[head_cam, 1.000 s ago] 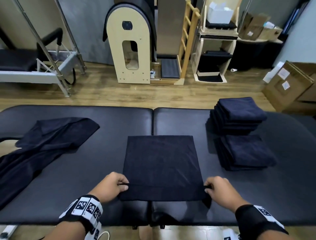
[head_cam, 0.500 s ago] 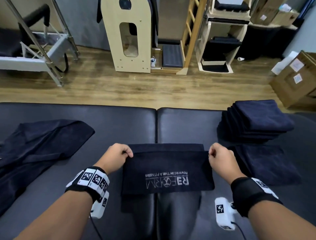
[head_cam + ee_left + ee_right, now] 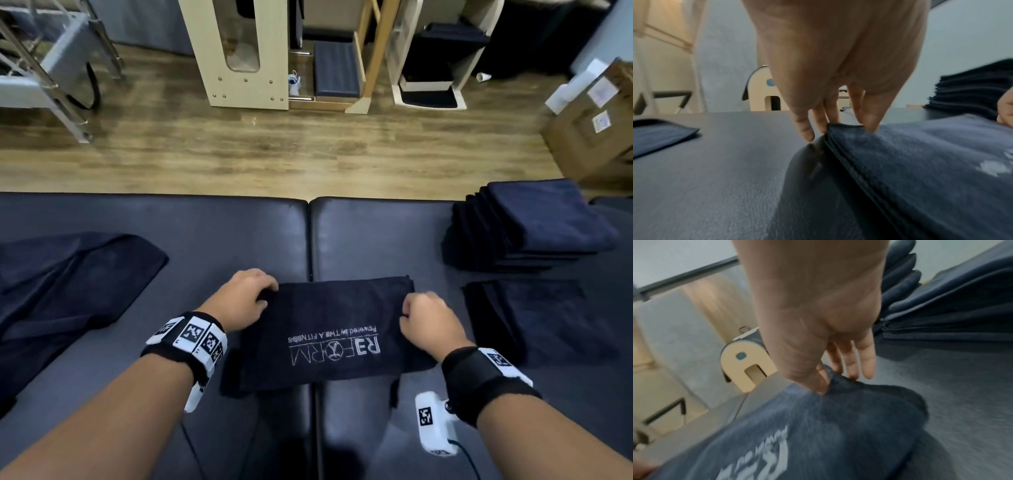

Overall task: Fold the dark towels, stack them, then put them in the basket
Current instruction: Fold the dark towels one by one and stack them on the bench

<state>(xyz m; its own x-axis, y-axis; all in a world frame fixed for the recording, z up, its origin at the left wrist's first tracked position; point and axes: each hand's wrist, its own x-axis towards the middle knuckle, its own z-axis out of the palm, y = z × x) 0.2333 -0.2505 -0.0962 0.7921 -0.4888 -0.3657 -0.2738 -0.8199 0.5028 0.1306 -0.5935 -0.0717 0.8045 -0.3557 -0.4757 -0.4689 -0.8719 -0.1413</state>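
Note:
A dark towel (image 3: 332,329) lies folded in half on the black padded table (image 3: 205,233) in front of me, its white printed logo facing up. My left hand (image 3: 265,294) pinches the far left corner, thumb on top (image 3: 869,120), the layered edges showing beneath it. At the far right corner my right hand (image 3: 407,308) pinches the towel (image 3: 859,418) between thumb and forefinger, the other fingers (image 3: 865,363) held straight. A tall stack of folded dark towels (image 3: 534,226) stands at the back right. In front of it lies a lower folded pile (image 3: 534,318).
Unfolded dark towels (image 3: 68,284) lie spread at the table's left. A seam (image 3: 310,240) splits the table's two pads. Beyond the far edge are a wooden floor (image 3: 274,154), pale wooden exercise equipment (image 3: 239,51) and cardboard boxes (image 3: 596,130) at the right.
Both hands carried the towel's near edge away from me onto its far edge, folding it in half. The logo side now faces up.

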